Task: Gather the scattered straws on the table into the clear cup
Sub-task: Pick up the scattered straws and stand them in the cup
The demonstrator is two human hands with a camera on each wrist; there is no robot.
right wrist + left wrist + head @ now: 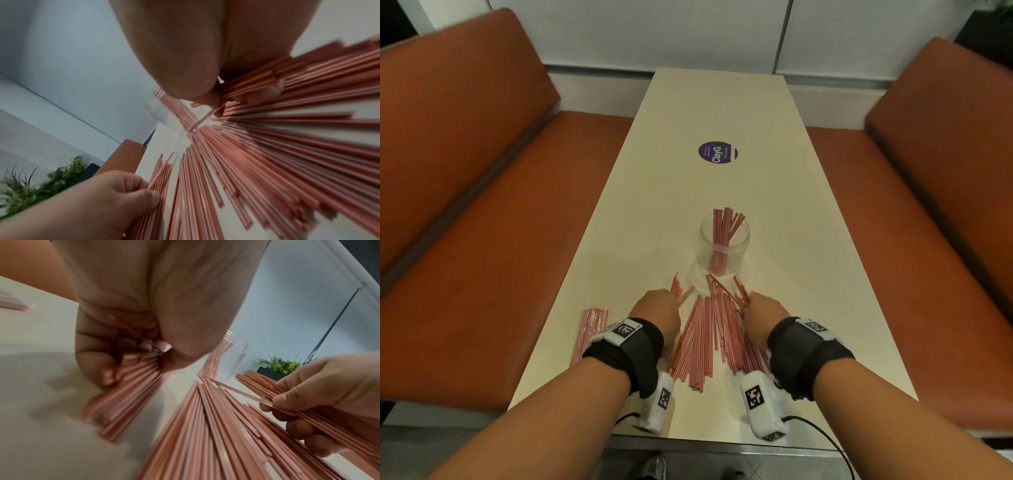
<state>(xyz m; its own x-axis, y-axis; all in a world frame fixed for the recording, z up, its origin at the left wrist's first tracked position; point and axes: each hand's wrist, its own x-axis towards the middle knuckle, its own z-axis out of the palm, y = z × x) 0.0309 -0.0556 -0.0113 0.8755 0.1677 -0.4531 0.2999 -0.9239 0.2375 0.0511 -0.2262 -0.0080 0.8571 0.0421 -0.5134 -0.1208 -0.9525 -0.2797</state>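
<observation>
A clear cup [724, 247] stands on the cream table [640, 192] with several red-and-white straws [725, 226] upright in it. A big fan of loose straws [705, 339] lies between my wrists. My left hand [659, 308] is curled around a bunch of straws [131, 386], whose tips poke out toward the cup. My right hand [765, 313] grips another bunch of straws [304, 412] at the pile's right side. The cup [234, 358] sits just beyond both hands.
A separate small bundle of straws [590, 330] lies near the table's left edge. A round purple sticker [717, 152] is farther along the table. Orange benches [482, 205] flank both sides. A potted plant [279, 365] stands beyond the far bench.
</observation>
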